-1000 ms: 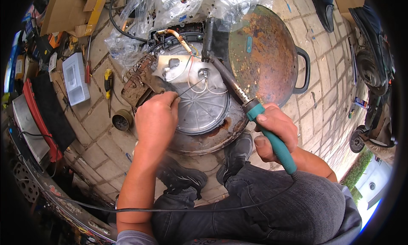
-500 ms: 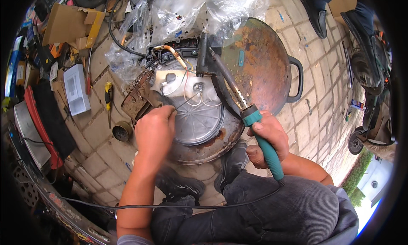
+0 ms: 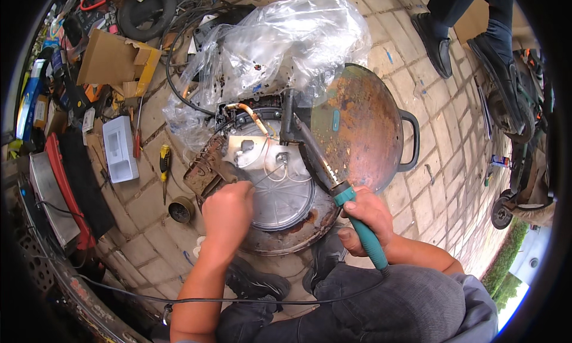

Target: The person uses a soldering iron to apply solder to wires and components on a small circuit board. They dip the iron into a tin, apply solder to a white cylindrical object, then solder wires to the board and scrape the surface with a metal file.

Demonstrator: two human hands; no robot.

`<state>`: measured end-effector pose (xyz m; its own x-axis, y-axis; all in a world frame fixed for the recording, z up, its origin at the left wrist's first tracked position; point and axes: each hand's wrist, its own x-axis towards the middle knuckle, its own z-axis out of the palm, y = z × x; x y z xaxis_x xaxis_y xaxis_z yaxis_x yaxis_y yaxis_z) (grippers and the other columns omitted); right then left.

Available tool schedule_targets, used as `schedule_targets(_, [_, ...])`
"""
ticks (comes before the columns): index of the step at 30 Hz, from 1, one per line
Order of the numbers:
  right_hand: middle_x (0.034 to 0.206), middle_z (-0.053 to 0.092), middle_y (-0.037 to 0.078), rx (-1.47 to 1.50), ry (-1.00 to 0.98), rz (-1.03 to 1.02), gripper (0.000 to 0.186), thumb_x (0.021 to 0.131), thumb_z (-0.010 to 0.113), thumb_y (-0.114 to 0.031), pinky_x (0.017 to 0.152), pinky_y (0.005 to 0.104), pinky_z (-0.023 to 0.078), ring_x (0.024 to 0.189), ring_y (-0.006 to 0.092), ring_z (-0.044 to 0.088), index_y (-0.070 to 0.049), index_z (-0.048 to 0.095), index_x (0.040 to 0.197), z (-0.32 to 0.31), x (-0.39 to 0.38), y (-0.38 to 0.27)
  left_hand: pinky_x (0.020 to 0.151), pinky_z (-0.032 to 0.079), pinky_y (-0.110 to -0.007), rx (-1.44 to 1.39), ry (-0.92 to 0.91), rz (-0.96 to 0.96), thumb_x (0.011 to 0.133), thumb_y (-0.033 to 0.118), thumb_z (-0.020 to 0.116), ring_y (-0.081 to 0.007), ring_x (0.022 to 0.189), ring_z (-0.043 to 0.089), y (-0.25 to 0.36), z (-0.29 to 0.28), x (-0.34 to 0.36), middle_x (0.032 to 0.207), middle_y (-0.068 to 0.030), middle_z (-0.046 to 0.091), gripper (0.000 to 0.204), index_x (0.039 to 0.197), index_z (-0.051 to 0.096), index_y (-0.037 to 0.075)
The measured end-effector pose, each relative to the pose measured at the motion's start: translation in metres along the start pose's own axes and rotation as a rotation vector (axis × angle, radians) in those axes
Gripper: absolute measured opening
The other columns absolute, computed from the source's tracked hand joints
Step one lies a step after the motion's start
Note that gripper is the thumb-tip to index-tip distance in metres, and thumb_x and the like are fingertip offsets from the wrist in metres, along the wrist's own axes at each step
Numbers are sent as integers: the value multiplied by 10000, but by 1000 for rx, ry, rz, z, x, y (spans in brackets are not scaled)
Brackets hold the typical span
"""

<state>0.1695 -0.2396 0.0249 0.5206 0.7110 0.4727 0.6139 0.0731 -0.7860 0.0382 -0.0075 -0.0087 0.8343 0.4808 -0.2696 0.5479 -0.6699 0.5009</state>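
My left hand [image 3: 229,211] is closed around the end of a thin dark rod [image 3: 269,181]. The rod slants toward a small metal fitting on a white sheet [image 3: 253,149]; whether it touches is unclear. In my right hand [image 3: 372,217] is a soldering iron [image 3: 370,246] with a green handle. Its long metal barrel points up and left, the tip beside a black bracket [image 3: 288,114]. Below the white sheet is a round ribbed metal plate [image 3: 280,203], set in a rusty round housing [image 3: 286,240]. Thin wires loop over the sheet and plate.
A rusty pan [image 3: 363,122] lies right of the housing, clear plastic sheeting [image 3: 286,39] behind. Left are a yellow-black screwdriver [image 3: 164,164], a round tin [image 3: 181,210], a white tray [image 3: 119,149] and a cardboard box [image 3: 116,63]. The iron's cord [image 3: 238,299] crosses my left forearm. Another person's shoes [image 3: 438,45] stand upper right.
The whole scene sits lower in the picture, its left side also further right. Both hands keep their holds, and the rod and soldering iron stay close to the same parts.
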Motion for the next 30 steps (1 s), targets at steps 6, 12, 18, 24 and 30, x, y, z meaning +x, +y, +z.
schedule_targets(6, [820,579,119,-13,11,1,453,891,743,-142,625,406,459,654,273,534,39,579,1273,1,-2,1,714,553,-443,1,7,4,847,141,748,-369,800,700,0,0,-1,881,-157,731,107,920,763,65])
schedule_targets(12, [833,589,127,-15,12,11,458,883,746,-133,639,415,473,667,280,550,41,578,1272,0,-5,-1,705,549,-447,-9,8,18,850,144,744,-372,795,696,1,0,0,875,-154,729,102,916,759,68])
schedule_targets(18, [837,585,123,-19,-8,15,468,875,750,-128,648,420,474,677,282,552,40,576,1275,0,-6,-2,711,550,-450,-2,9,15,851,142,742,-375,799,696,2,-1,0,879,-159,728,109,921,757,61])
schedule_targets(24, [840,582,121,-14,-23,20,472,879,753,-134,650,419,474,682,280,555,40,575,1279,-3,-3,-1,724,553,-448,-1,-7,7,856,140,737,-379,810,698,3,-2,1,892,-166,730,119,934,759,54])
schedule_targets(30, [846,588,124,-17,-19,9,466,894,753,-157,644,414,475,685,277,558,43,575,1275,-1,-2,0,732,554,-446,-7,-4,3,857,142,738,-379,818,700,3,-3,1,903,-168,733,123,938,761,53])
